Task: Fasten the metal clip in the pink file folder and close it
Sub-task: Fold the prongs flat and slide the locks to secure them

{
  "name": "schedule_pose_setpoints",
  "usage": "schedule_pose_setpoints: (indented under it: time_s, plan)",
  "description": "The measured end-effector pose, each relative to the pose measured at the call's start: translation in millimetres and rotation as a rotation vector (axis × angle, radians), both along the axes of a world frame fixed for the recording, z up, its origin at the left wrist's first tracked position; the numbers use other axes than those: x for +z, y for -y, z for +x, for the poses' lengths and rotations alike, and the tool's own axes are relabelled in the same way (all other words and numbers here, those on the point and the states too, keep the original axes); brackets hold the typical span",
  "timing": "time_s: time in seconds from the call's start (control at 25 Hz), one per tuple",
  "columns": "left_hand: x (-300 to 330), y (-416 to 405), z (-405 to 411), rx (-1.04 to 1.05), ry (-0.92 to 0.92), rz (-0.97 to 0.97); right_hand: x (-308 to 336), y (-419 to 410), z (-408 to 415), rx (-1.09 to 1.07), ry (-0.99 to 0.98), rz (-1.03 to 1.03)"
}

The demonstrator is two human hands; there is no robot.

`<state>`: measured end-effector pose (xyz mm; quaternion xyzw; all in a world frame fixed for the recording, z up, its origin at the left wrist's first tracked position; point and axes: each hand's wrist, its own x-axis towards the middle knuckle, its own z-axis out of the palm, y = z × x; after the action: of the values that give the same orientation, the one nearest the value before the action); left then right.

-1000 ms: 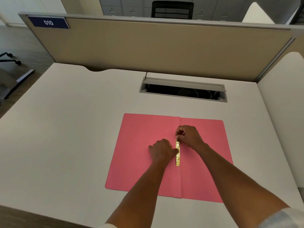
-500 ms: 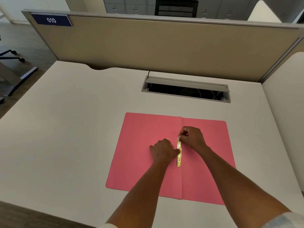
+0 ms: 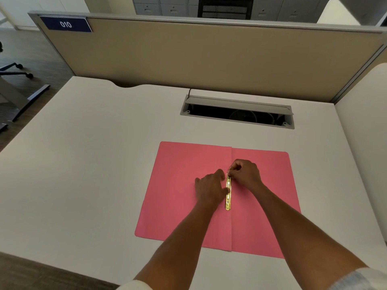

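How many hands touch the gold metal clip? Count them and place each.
2. The left hand presses the gold metal clip at its middle; the right hand pinches its far end, along the open pink paper folder's spine.

Even, soft indoor light, fairly bright. Worktop (image 3: 83,164) pale, no glare. Faint soft shadows under forearms. Small glint on metal clip (image 3: 228,193). Wide-angle bending toward 10 and 2 o'clock corners; slight overall softness.

A dark blue sign (image 3: 66,24) at the top left corner of the desk divider (image 3: 209,53) reads "010" in white.
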<state>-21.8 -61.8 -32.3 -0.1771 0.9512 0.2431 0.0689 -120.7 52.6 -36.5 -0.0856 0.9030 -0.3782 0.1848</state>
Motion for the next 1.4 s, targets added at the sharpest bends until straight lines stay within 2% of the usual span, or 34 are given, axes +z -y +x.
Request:
schedule_pose_setpoints:
  time_s: [0.28, 0.52, 0.84, 1.08, 1.4]
  plan:
    - [-7.7, 2.1, 3.7, -0.249, -0.103, -0.254, 3.5, 2.2, -2.4, -0.023, 0.050, 0.004]
    - [-6.8, 2.6, -0.4, -0.336, -0.054, -0.364, 0.9, -2.8, -0.8, -0.086, 0.060, -0.079]
    - [-7.6, 2.3, -5.4, -0.377, -0.044, -0.408, -4.0, -5.0, 2.5, -0.151, 0.018, -0.102]
    - [-10.0, 3.1, -4.6, -0.379, -0.066, -0.400, -2.2, -0.6, -3.5, -0.080, 0.009, -0.070]
    - [-12.1, 5.2, -3.7, -0.378, -0.091, -0.380, -1.3, 3.8, -12.3, -0.126, 0.155, -0.067]
